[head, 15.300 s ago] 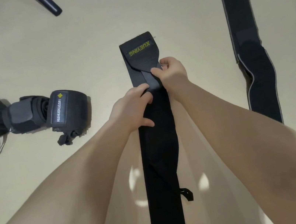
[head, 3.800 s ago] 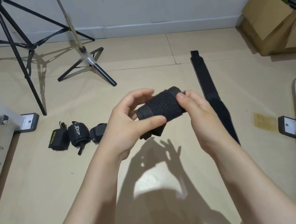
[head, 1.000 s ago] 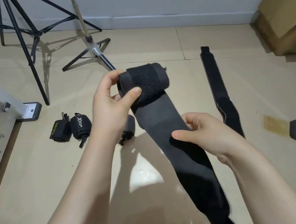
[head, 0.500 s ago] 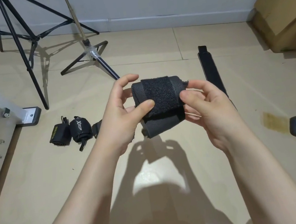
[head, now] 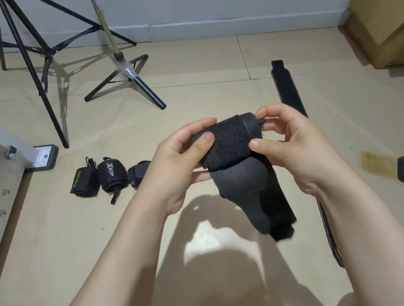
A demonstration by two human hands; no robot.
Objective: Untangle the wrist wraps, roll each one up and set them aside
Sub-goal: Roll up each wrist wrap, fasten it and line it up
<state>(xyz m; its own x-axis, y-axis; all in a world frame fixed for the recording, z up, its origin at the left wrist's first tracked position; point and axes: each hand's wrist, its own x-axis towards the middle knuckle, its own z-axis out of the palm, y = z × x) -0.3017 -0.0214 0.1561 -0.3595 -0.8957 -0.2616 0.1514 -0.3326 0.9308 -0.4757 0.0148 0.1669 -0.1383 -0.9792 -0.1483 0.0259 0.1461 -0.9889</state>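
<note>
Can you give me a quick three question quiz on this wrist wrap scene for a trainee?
1. True or false: the wrap in hand is fully rolled, with no loose tail.
2. How many rolled wraps lie in the row on the floor?
3. Which hands grip the wrap in hand? A: left hand only. B: right hand only. C: both.

Key:
1. False; a tail hangs below the roll.
2. Three, the third partly hidden behind the left hand.
3. C. The flat wrap lies unrolled on the floor, so work remains.
</note>
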